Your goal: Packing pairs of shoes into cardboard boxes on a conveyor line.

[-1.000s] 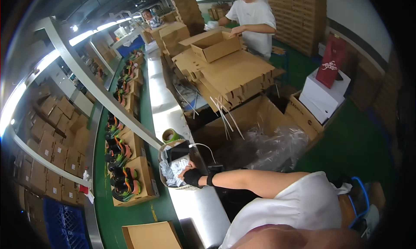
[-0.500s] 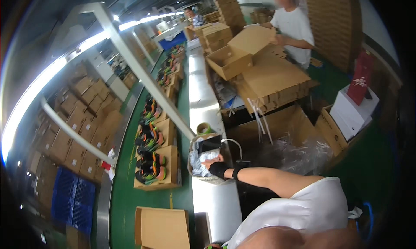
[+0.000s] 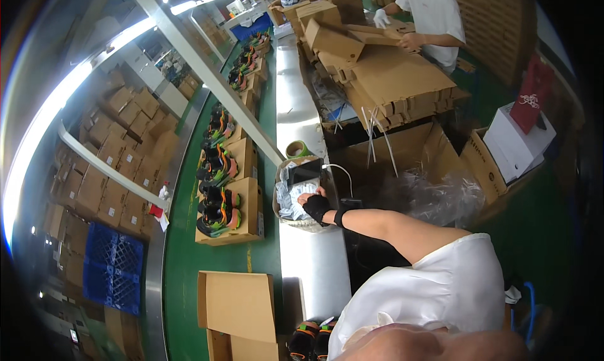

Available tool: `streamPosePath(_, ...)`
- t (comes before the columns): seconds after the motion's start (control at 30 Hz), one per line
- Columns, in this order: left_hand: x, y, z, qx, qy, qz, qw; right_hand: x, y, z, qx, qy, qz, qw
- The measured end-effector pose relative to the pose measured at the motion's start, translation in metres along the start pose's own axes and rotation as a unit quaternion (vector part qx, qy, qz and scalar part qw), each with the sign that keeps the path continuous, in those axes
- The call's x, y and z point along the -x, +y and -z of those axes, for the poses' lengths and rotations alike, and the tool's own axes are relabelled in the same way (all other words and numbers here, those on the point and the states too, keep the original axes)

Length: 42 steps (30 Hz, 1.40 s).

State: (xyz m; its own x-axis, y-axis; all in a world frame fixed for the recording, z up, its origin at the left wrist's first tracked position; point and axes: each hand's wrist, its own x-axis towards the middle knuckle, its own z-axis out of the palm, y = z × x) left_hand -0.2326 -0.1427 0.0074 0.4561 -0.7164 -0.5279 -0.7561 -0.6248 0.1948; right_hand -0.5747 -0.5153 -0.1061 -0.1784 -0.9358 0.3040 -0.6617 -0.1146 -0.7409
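Note:
My left hand (image 3: 313,205), in a black fingerless wrist wrap, reaches from the lower right into a pale basket (image 3: 309,224) on the metal bench. Its fingers are curled into a pile of white packets (image 3: 289,200); the fingertips are partly hidden. Beside them in the basket lies a phone-like device (image 3: 306,170) with a dark screen and a white cable. At the lower edge, next to my white clothing, a pair of black shoes (image 3: 308,339) with orange and green trim shows in part. My right hand is out of view.
On the green conveyor (image 3: 182,254) several boxed multicoloured shoes (image 3: 217,207) stand in a row, with an open cardboard box (image 3: 238,304) nearer. A green tape roll (image 3: 296,149) sits behind the basket. A slanted white post (image 3: 207,72) crosses the belt. A co-worker (image 3: 434,21) handles cardboard at the far right.
The near scene has shifted upward in view, bringing more of the shoes and open box into sight. My left hand stays in the basket. The co-worker has lowered the raised box flap.

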Motion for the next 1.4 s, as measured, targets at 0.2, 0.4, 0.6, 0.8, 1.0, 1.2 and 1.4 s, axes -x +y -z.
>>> streamPosePath(0.2, -0.001, 0.0, 0.007, 0.009, -0.005, -0.016, 1.0, -0.03, 0.043, -0.011, -0.201, -0.011, -0.059, 0.978)
streamPosePath(0.4, 0.0, -0.024, 0.001, -0.006, 0.004, 0.045, 0.999, -0.03, -0.002, -0.009, -0.059, -0.018, 0.008, 0.998)
streamPosePath(0.6, 0.01, -0.017, 0.015, 0.015, -0.012, -0.01, 1.0, -0.03, 0.003, 0.008, 0.023, -0.141, -0.002, 0.99)
streamPosePath(0.8, 0.002, -0.036, 0.006, -0.008, 0.001, -0.016, 1.0, -0.027, -0.016, 0.011, -0.054, 0.085, -0.021, 0.995)
streamPosePath(1.0, -0.002, -0.052, -0.001, -0.007, -0.003, -0.019, 1.0, -0.045, 0.012, -0.011, -0.061, 0.107, -0.131, 0.984)
streamPosePath(1.2, 0.017, -0.053, 0.015, -0.023, 0.009, -0.107, 0.994, -0.048, 0.049, 0.016, -0.08, -0.014, -0.172, 0.982)
streamPosePath(1.4, 0.024, -0.044, 0.02, 0.031, -0.023, -0.076, 0.996, -0.034, 0.003, 0.012, -0.199, -0.106, -0.218, 0.949)
